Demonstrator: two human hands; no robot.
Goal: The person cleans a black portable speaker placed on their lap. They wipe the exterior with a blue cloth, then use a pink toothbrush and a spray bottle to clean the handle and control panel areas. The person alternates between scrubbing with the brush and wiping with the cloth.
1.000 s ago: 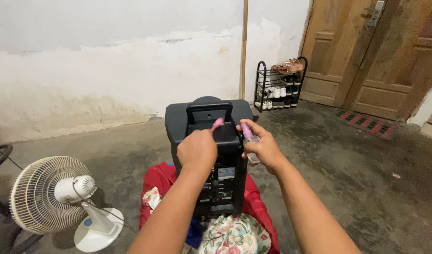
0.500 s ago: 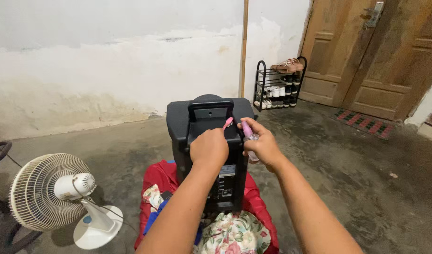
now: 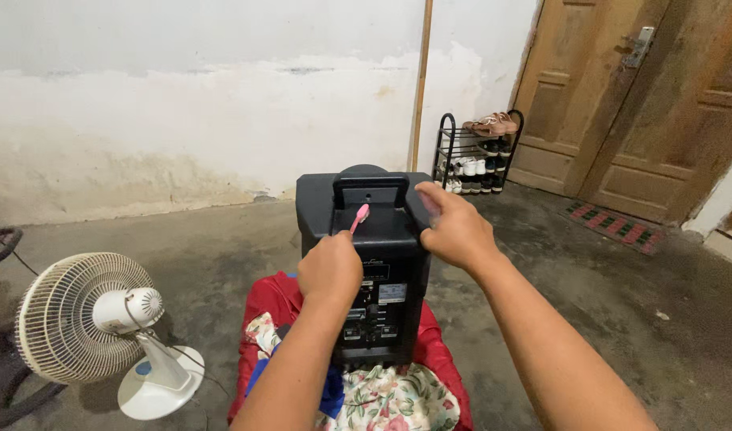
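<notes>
Your left hand (image 3: 330,271) pinches a pink brush (image 3: 359,216), its head resting on the black speaker (image 3: 366,263) just below the carry handle (image 3: 370,189) and beyond your grip. Your right hand (image 3: 455,227) steadies the speaker's upper corner, fingers loosely spread. Push hard and the tall speaker, standing on soft cloth (image 3: 382,395), could tip forward.

stained wall (image 3: 182,120); concrete floor (image 3: 621,319); wooden doors (image 3: 661,104)

A white fan (image 3: 90,319) stands on the concrete floor (image 3: 621,319) to the left. Against the stained wall (image 3: 182,120) a black shoe rack (image 3: 476,152) holds shoes, beside wooden doors (image 3: 621,104). A small patterned mat (image 3: 613,226) lies before them.
</notes>
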